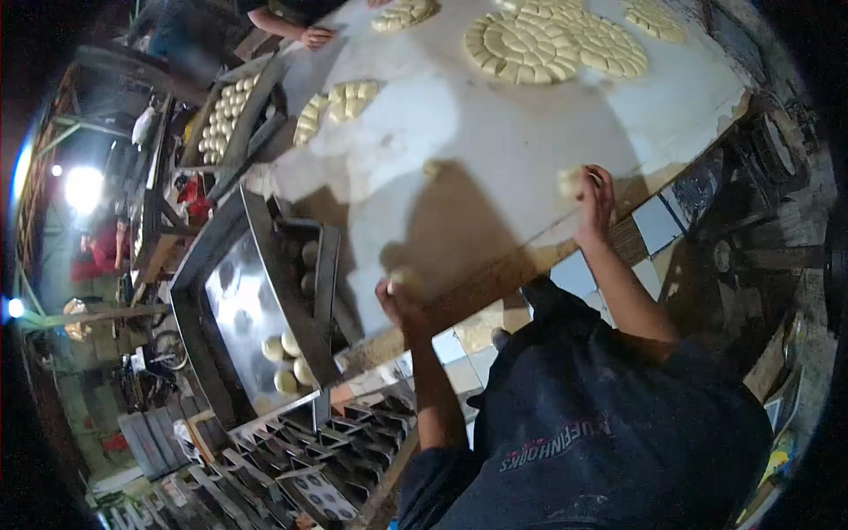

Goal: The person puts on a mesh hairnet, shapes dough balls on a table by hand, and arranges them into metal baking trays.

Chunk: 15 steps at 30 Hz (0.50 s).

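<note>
Near the front edge of the pale work table (548,132), my left hand (399,305) is closed around a dough ball (405,280). Farther right, my right hand (597,196) curls its fingers over another dough ball (570,184) on the tabletop. Between the two hands and a little farther back lies a small dough piece (431,168). Left of my left hand, a metal tray (231,296) holds several round dough balls (286,362) at its near end.
Cut dough pieces form round clusters (521,46) at the back and a curved row (349,100) at the left. A filled tray (228,119) stands beyond. Another person's hand (316,36) rests at the far edge. Metal moulds (327,459) are stacked below left.
</note>
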Each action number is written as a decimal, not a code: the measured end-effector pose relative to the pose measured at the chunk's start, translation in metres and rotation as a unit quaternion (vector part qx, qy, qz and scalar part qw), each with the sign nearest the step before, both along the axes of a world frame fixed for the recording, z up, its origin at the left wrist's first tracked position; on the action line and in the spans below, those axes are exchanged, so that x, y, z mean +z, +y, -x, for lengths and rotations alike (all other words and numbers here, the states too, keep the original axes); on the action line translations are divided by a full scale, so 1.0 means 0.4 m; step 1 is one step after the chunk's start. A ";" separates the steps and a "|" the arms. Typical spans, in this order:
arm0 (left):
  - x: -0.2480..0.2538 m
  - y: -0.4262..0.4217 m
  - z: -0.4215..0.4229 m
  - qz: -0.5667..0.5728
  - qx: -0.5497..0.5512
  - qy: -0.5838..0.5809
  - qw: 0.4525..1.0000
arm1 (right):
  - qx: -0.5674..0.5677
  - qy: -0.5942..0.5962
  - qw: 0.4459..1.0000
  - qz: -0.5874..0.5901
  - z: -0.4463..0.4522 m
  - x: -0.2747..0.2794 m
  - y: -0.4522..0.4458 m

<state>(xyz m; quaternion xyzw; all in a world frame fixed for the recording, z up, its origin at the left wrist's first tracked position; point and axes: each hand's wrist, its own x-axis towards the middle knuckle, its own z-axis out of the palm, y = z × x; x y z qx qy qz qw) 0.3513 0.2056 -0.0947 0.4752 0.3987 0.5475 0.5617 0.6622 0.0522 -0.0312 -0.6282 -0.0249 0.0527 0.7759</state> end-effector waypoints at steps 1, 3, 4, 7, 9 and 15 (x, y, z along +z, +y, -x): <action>-0.071 0.022 0.066 0.027 -0.089 0.028 0.995 | 0.037 -0.053 0.997 0.033 -0.050 -0.009 -0.025; -0.114 0.113 0.084 0.058 -0.178 0.058 0.981 | 0.200 -0.174 0.957 0.119 -0.144 -0.077 -0.076; -0.066 0.143 0.043 -0.098 -0.211 0.266 0.936 | 0.363 -0.283 0.865 0.202 -0.182 -0.101 -0.090; 0.086 0.189 -0.112 -0.379 -0.209 0.559 0.707 | 0.417 -0.480 0.702 0.320 -0.275 -0.069 -0.008; 0.084 0.222 -0.219 -0.382 -0.176 0.504 0.754 | 0.334 -0.552 0.702 0.302 -0.300 -0.067 0.123; 0.266 -0.037 -0.406 -0.106 -0.228 0.526 0.812 | 0.468 -0.509 0.690 0.215 -0.123 -0.100 0.166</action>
